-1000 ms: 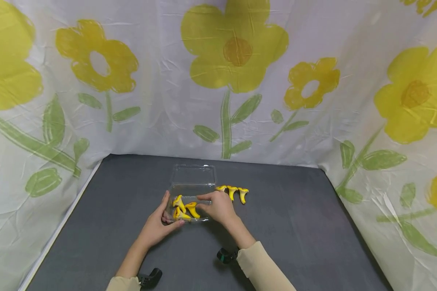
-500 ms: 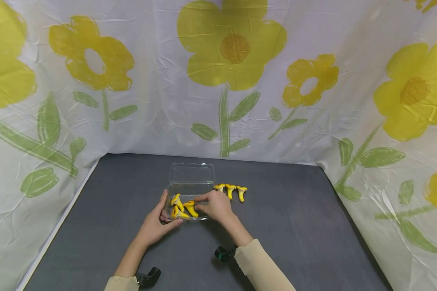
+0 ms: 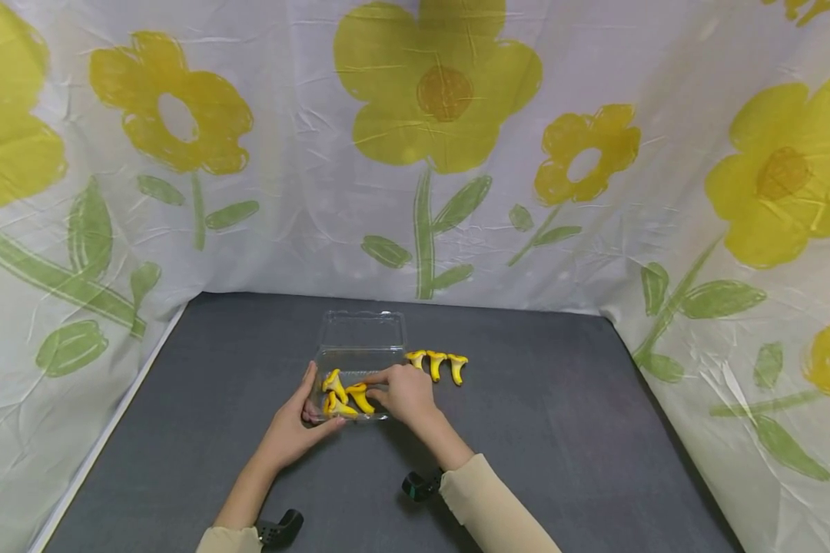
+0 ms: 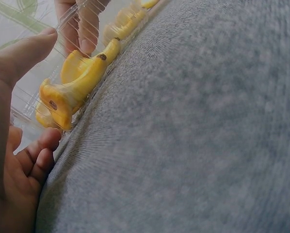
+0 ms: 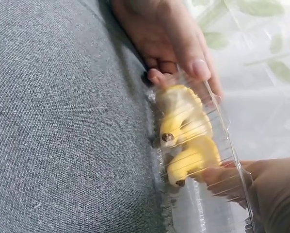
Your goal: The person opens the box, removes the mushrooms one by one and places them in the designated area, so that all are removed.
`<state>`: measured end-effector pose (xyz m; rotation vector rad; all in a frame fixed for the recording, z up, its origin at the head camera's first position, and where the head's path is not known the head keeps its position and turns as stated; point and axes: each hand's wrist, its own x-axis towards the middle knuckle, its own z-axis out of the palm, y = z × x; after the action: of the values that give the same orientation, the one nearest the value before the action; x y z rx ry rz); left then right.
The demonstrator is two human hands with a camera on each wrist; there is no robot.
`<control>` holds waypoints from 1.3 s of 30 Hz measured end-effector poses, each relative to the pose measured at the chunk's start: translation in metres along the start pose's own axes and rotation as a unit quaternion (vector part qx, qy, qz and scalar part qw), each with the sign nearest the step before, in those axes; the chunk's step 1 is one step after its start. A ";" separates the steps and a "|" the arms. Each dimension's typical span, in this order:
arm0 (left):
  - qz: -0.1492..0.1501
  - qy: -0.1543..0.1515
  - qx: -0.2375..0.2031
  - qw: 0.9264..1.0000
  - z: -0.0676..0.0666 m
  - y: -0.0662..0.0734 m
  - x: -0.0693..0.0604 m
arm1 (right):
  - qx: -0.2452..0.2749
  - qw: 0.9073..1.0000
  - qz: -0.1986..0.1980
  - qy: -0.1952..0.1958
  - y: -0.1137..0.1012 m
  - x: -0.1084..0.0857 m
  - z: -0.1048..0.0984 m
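Note:
A clear plastic clamshell box [image 3: 376, 356] stands with its lid raised. Inside, to the left, lie three yellow chanterelle-like mushrooms, the rightmost mushroom [image 3: 361, 398] beside my right hand [image 3: 410, 395]. That hand reaches into the box, its thumb and index finger at this mushroom's cap, seeming to pinch it. My left hand [image 3: 292, 422] holds the box's left end, thumb along the front wall and fingers round the left side. Through the wall, the left wrist view shows one mushroom [image 4: 77, 92] close up. In the right wrist view a mushroom [image 5: 196, 160] touches the right fingertips.
To the right of the box, three more yellow mushrooms [image 3: 437, 366] lie in a row, the left one partly hidden by my right hand. Everything rests on a dark grey table [image 3: 560, 430]. A white curtain [image 3: 283, 230] with yellow flowers closes off the back and sides.
My right hand has shifted slightly left, its fingertips closing in on the rightmost mushroom in the box. The left hand keeps its hold on the box. The head view has drifted slightly.

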<state>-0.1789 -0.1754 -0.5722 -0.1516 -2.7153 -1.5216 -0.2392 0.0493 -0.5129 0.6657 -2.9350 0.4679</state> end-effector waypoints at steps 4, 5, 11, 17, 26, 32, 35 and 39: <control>0.002 0.002 0.004 1.000 -0.001 0.000 0.000 | 0.001 1.000 -0.005 0.012 -0.001 0.000 0.001; 0.002 0.002 0.004 1.000 -0.001 0.000 0.001 | 0.003 1.000 -0.007 0.014 -0.001 0.000 0.001; 0.002 0.003 0.004 1.000 -0.001 -0.001 0.001 | 0.001 1.000 -0.005 0.009 -0.002 0.000 0.001; 0.009 0.001 0.007 1.000 0.000 -0.003 -0.002 | -0.026 1.000 0.002 -0.004 -0.004 -0.001 0.003; 0.008 0.005 0.001 1.000 -0.001 -0.002 0.000 | -0.009 1.000 -0.013 0.021 -0.001 0.000 0.003; 0.005 0.004 0.002 1.000 -0.001 0.000 0.001 | 0.011 1.000 -0.008 0.025 0.001 0.000 0.001; 0.005 0.004 0.001 1.000 -0.001 0.000 0.001 | 0.020 0.999 -0.013 0.023 0.003 -0.001 0.001; 0.006 0.005 0.005 1.000 -0.001 0.001 0.000 | 0.041 0.999 -0.019 0.022 0.004 -0.002 -0.001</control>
<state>-0.1791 -0.1760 -0.5707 -0.1604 -2.7084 -1.5028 -0.2393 0.0537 -0.5128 0.7106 -2.8698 0.5953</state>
